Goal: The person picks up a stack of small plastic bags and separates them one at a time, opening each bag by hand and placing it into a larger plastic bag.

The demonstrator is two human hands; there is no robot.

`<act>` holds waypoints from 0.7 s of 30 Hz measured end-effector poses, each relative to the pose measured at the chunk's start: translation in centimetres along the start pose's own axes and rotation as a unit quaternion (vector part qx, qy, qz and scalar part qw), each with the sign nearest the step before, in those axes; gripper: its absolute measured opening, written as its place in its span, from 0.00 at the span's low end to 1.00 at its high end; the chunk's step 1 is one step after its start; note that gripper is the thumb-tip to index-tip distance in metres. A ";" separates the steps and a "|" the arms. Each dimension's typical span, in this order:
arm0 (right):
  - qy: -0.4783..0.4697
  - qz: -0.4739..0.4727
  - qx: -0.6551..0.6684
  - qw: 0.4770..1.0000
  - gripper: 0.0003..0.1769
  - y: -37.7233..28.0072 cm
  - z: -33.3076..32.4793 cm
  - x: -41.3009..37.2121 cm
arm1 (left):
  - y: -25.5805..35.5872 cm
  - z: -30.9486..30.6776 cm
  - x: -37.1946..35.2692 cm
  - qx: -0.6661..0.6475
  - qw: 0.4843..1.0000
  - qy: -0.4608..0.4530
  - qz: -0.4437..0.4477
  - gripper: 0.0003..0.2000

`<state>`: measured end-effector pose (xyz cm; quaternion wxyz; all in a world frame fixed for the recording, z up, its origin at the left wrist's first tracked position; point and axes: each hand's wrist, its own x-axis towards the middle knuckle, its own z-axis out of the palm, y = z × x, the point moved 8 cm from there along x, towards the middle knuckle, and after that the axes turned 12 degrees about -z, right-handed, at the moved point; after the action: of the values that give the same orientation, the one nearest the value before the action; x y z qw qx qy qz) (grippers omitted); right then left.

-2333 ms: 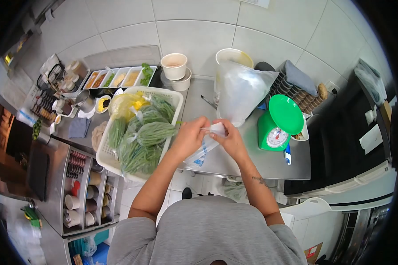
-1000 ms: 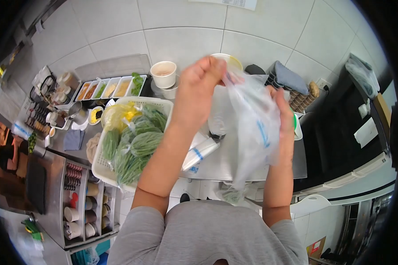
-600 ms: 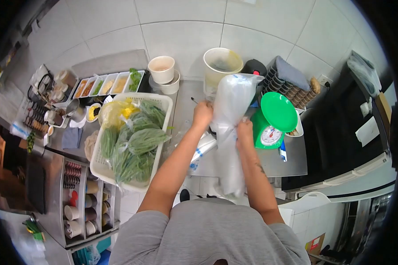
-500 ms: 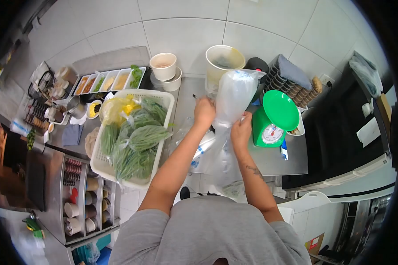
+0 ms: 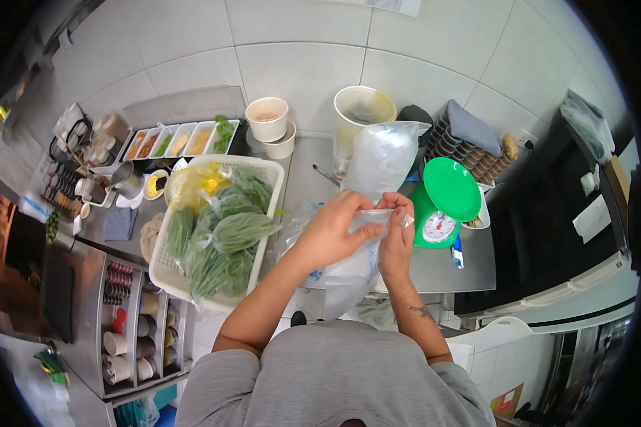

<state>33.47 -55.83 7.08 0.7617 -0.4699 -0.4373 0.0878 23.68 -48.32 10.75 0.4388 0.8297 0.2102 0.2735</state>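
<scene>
Left hand [image 5: 337,229] and right hand [image 5: 397,242]: pinching a bag [image 5: 360,266] by its upper edge | bag: hangs below them, long axis toward the torso [image 5: 335,377], past the counter's [image 5: 452,280] near edge | neither hand nearer

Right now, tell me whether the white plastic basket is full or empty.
Nearly full: bagged greens and a yellowish bag fill most of the white plastic basket.

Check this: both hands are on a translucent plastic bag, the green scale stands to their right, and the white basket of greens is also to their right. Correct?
Not quite: the head view shows the white basket left of the left hand and right hand. Both are indeed on the translucent plastic bag, with the green scale to their right.
</scene>
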 end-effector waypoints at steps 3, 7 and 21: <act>0.020 0.004 -0.010 1.000 0.20 -0.2 -0.4 0.1 | 2.5 -0.3 -0.9 0.089 0.993 0.053 0.059 0.09; 0.019 0.008 -0.052 0.998 0.20 -0.8 -0.9 0.4 | 3.7 -0.2 -1.1 0.159 0.975 0.097 0.117 0.07; -0.046 0.179 0.392 0.901 0.16 0.8 -0.3 -0.5 | 3.5 -2.5 0.2 -0.014 0.968 0.231 0.101 0.09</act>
<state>33.64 -55.88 6.06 0.8349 -0.1987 -0.3104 0.4088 22.61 -48.50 14.94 0.3602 0.7549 0.2171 0.5032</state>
